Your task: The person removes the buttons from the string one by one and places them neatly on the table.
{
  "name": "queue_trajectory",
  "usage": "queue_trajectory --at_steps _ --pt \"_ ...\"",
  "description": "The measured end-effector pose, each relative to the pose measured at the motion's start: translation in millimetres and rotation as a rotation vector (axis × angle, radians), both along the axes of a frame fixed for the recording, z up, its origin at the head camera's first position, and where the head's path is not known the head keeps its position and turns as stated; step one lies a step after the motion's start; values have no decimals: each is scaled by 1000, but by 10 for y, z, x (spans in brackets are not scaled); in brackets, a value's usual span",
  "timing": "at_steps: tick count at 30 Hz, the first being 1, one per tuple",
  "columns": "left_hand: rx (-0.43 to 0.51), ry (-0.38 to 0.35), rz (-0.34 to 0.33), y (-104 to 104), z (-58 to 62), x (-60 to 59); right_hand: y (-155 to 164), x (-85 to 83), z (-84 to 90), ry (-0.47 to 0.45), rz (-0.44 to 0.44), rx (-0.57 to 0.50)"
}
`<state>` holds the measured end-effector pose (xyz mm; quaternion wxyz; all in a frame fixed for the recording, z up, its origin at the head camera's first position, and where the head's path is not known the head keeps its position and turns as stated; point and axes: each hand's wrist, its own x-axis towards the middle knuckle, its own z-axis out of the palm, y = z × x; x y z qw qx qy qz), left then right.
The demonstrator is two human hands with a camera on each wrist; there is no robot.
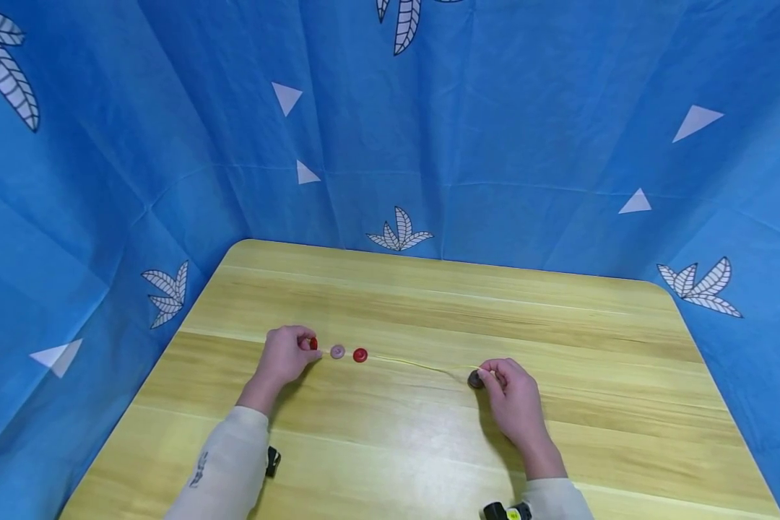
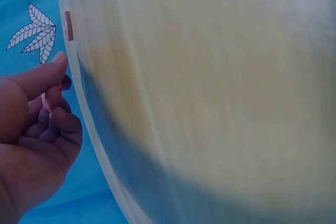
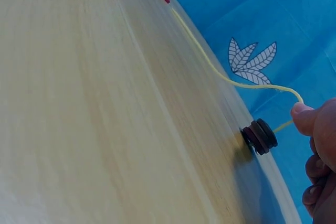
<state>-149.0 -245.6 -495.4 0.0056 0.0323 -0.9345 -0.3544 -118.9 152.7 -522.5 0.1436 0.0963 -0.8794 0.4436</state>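
At the left of the table, my left hand [image 1: 289, 354] has thumb and fingers pinched together at a small red button [image 1: 313, 344]. A thin yellow string [image 1: 406, 361] runs rightward from there. Along it lie a pale pinkish button [image 1: 337, 352] and another red button [image 1: 360, 355], both flat on the wood. My right hand [image 1: 513, 397] pinches the string between thumb and forefinger, bending it into a loop in the right wrist view. Just left of those fingertips, several dark round buttons [image 3: 259, 136] sit stacked together on the string. The left fingers partly hide their red button.
The pale wooden table [image 1: 390, 440] has rounded far corners. Blue cloth [image 1: 526, 130] with white leaves and triangles hangs behind and at both sides. A black wrist camera [image 1: 503, 511] shows by the right sleeve, and a black piece [image 1: 272, 461] by the left sleeve.
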Motion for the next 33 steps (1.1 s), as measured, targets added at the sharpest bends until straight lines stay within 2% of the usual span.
queue_trajectory --at_steps 10,17,33 --pt "24 -74 -20 -49 -40 -25 18 7 7 -5 -3 5" --pt "32 -90 -13 -85 -55 -38 22 6 14 -2 -9 0" --pt "27 -144 62 -112 -100 -80 61 1 28 4 1 13"
